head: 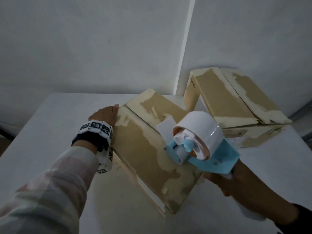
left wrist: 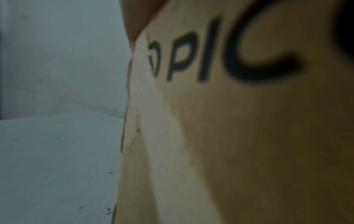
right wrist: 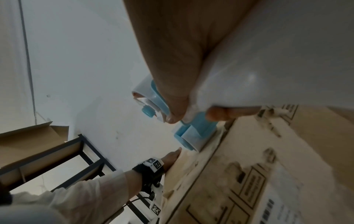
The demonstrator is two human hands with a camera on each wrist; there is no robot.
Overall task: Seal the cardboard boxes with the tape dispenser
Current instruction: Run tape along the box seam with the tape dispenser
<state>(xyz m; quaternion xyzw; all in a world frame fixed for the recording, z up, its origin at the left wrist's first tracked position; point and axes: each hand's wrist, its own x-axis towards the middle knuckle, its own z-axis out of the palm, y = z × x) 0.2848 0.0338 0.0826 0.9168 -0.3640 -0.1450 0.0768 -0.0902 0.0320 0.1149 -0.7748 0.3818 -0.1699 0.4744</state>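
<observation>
A worn cardboard box (head: 148,149) lies on the white table (head: 50,132) in front of me, its two top flaps meeting at a seam. My left hand (head: 105,114) rests flat against the box's left side, fingers straight. That side, printed with black letters, fills the left wrist view as the box (left wrist: 229,136). My right hand (head: 224,183) grips the handle of a blue and white tape dispenser (head: 199,142) with a white roll, held over the box's right part. In the right wrist view my fingers (right wrist: 172,75) wrap the dispenser (right wrist: 193,133) above the box (right wrist: 249,174).
A second cardboard box (head: 236,102) stands at the back right of the table against the white wall. A dark metal shelf (right wrist: 76,151) with cardboard on it stands off to the left in the right wrist view.
</observation>
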